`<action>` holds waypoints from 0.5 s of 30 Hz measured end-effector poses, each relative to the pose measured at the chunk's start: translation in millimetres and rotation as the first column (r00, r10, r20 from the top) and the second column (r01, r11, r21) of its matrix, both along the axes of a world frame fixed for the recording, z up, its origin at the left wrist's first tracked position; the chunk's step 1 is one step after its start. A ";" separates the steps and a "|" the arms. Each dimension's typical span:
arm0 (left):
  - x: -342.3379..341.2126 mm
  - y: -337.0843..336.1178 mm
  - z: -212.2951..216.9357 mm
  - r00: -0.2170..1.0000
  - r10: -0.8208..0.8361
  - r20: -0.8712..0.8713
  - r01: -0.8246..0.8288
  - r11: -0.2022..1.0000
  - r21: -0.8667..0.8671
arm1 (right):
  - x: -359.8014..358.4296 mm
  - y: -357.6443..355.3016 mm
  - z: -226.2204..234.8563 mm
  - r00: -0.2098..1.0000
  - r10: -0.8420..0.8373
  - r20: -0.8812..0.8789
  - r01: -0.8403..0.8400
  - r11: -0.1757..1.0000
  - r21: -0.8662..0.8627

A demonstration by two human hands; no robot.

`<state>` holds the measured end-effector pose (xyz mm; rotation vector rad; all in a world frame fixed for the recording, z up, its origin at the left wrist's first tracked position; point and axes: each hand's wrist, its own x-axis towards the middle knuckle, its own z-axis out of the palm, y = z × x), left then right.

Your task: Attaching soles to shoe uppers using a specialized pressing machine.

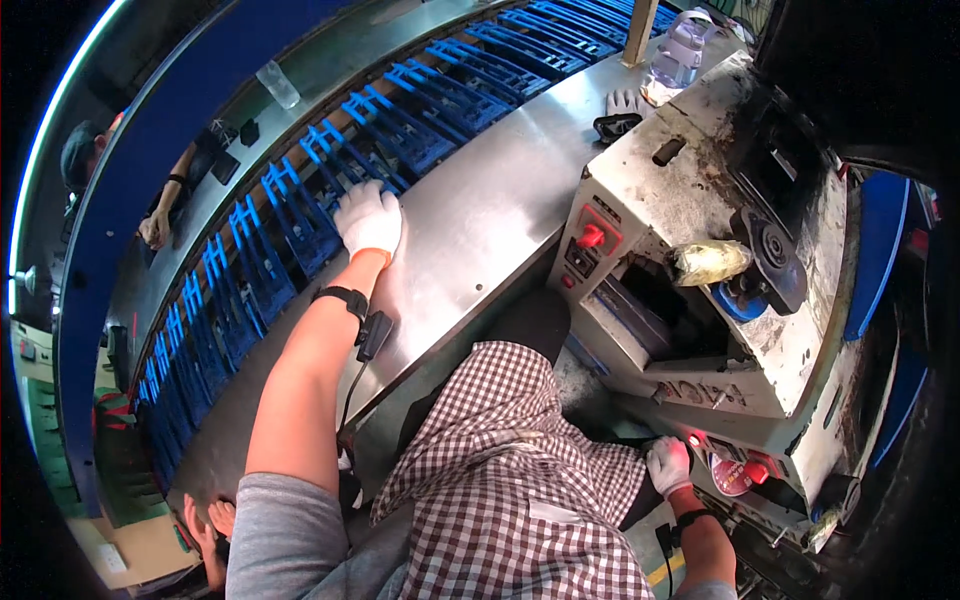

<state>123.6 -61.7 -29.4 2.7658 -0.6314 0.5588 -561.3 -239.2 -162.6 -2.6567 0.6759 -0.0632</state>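
My left hand (370, 220), in a white glove with an orange cuff, lies flat on the steel worktop (470, 230). Its fingers stretch to the edge beside the blue slatted conveyor (370, 125), and nothing shows in them. Low on the right, my right hand (668, 465) is gloved in white too, with its fingers curled in. It sits beside my knee and the checked apron (530, 470), close to the red-lit button (695, 440) on a machine. Whatever it may hold is hidden.
A worn white machine (650, 195) with a red switch (592, 236) stands at right, a yellowish wrapped roll (712, 262) on top. Farther back are a plastic jug (682, 50) and a spare glove (623, 102). Other people's hands (155, 228) appear at left, beyond the conveyor, and lower left (208, 520).
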 end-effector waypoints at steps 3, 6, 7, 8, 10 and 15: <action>-12.6 -9.3 19.4 0.974 -0.219 -0.054 0.219 0.976 -0.002 | -3.8 -1.9 -2.2 1.000 -0.004 0.018 0.004 1.000 0.007; -32.5 -28.0 29.3 0.928 -0.348 -0.131 0.348 0.937 -0.021 | -9.2 -1.0 -2.2 0.999 -0.013 0.036 0.011 0.999 0.036; -33.3 -32.6 25.0 0.932 -0.352 -0.087 0.351 0.936 -0.021 | -9.2 -0.7 -1.3 0.999 -0.007 0.047 0.006 1.000 0.024; -31.5 -34.7 18.6 0.933 -0.358 -0.044 0.357 0.934 -0.021 | -8.7 -1.1 -0.6 0.998 -0.003 0.056 0.003 1.000 0.011; -33.2 -46.2 18.3 0.928 -0.371 -0.037 0.369 0.928 -0.047 | -12.9 -3.4 1.8 0.999 -0.016 0.037 0.015 1.000 0.027; -23.3 -65.8 15.8 0.966 -0.226 -0.121 0.227 0.974 -0.007 | -6.9 2.3 0.1 0.997 -0.013 0.073 0.011 1.000 0.022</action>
